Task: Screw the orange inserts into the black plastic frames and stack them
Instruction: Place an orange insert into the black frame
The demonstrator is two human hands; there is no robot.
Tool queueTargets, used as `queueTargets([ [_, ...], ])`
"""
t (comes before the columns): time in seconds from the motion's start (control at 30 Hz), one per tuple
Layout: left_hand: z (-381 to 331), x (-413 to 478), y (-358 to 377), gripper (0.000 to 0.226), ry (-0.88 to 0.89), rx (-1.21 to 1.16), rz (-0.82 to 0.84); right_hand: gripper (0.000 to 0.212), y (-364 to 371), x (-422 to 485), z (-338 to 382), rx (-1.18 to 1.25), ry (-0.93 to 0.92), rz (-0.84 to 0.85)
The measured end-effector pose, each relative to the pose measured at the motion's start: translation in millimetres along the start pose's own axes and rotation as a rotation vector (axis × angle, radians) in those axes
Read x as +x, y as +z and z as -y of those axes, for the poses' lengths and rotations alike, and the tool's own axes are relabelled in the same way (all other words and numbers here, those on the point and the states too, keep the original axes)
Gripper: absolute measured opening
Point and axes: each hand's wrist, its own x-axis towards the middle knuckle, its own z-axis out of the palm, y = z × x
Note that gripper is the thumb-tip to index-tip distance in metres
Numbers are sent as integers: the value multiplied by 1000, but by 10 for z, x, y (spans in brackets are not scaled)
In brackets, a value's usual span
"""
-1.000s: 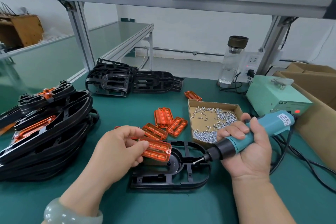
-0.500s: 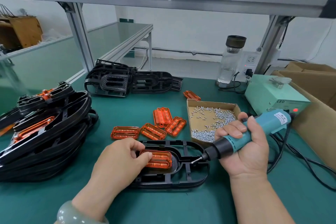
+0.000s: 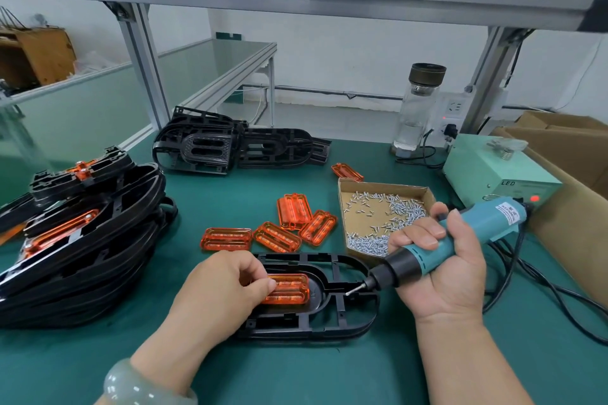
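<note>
A black plastic frame lies flat on the green mat in front of me. An orange insert sits in its left opening. My left hand rests over the insert's left end, fingers curled onto it. My right hand grips a teal electric screwdriver, its bit hovering just above the frame's middle, right of the insert. Several loose orange inserts lie behind the frame. A stack of black frames with orange inserts stands at the left.
A cardboard tray of screws sits behind my right hand. A green power box, a glass bottle and cables are at the back right. More black frames lie at the back. A cardboard box borders the right edge.
My left hand brought the orange insert down from the air and set it into the frame's left opening. The screwdriver tip stayed near the frame's middle.
</note>
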Motion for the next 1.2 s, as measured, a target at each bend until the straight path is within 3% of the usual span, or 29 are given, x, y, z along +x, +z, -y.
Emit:
queueTargets([
  [0.57,-62,-9,27,17,69,184,37,6,35,-23,-13,-12,-13,-2],
  [0.9,-214,-44,89,15,143,175,60,5,35,-27,0,4,-12,-1],
  [1.0,-376,40,11,17,214,112,6,5,33,-19,-2,12,-1,-4],
  [1.1,-664,209,37,4,331,59,18,5,45,-14,-19,5,7,-14],
  [1.2,-926,451,198,30,443,137,93,4,56,-10,-33,-18,8,-23],
])
